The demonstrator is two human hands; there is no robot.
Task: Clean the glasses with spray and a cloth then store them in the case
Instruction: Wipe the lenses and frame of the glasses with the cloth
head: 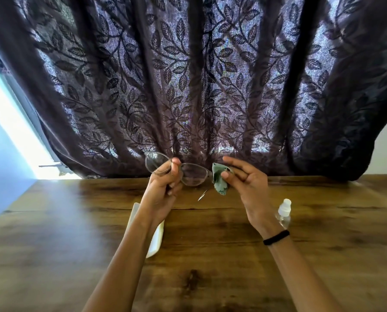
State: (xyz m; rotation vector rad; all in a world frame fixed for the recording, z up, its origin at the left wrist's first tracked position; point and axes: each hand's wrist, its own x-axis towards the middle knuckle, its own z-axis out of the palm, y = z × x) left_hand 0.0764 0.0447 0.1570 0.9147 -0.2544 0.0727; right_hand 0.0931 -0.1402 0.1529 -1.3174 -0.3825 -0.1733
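I hold a pair of clear-framed glasses (193,174) up above the wooden table (75,221). My left hand (165,185) grips them at the bridge, between the two lenses. My right hand (244,179) pinches a crumpled grey-green cloth (218,179) at the right end of the frame. One temple arm hangs down below the right lens. A small clear spray bottle (283,211) with a white cap stands on the table behind my right wrist. A white glasses case (157,239) lies on the table, mostly hidden under my left forearm.
A dark purple curtain (188,86) with a leaf pattern hangs just behind the table's far edge. Bright light comes from a window (12,122) at the left. A black band sits on my right wrist (275,237).
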